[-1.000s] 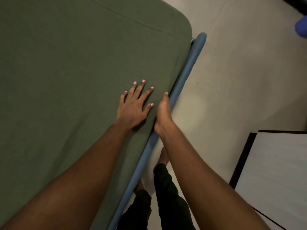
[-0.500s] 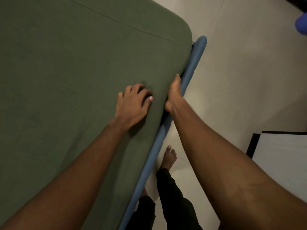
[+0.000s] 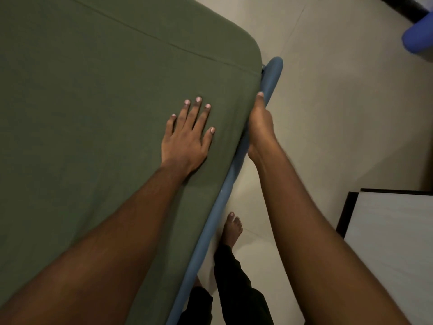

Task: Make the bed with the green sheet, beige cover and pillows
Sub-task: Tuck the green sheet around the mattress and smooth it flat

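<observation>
1. Head view, where things lie: the green sheet [image 3: 93, 113] covers the mattress across the whole left of the scene. It is smooth, and its far right corner is wrapped round. A blue rail [image 3: 273, 73] runs along its right edge, with pale floor [image 3: 339, 113] to the right of that
2. Head view, hands: the left hand [image 3: 187, 137] lies flat on the sheet near the right edge, fingers straight and spread, holding nothing. The right hand [image 3: 260, 127] is edge-on just beside it, down in the gap between the mattress side and the rail, with the thumb pointing far along the rail. Its fingers are hidden, so I cannot tell whether they grip the sheet's edge or only push it in
3. Done, as I judge it: the sheet is spread and lies flat on top. This right side looks to be at the tucking step, with the flat hand pinning the cloth while the other works the edge down
4. Left to do: any tucking that remains on sides out of view, then the beige cover, then the pillows. Neither of those shows here, so the task seems to be in its first stage
5. Counts:
   - one sheet, one rail and two hands
   - no cover and no pillows in view
   - one bare foot [image 3: 232, 228] plainly on the floor near the rail, perhaps a second half hidden behind the rail nearer the camera
   - one white panel [image 3: 393, 242] at near right
   - one blue thing [image 3: 417, 38] at far right, too cropped to name
</observation>
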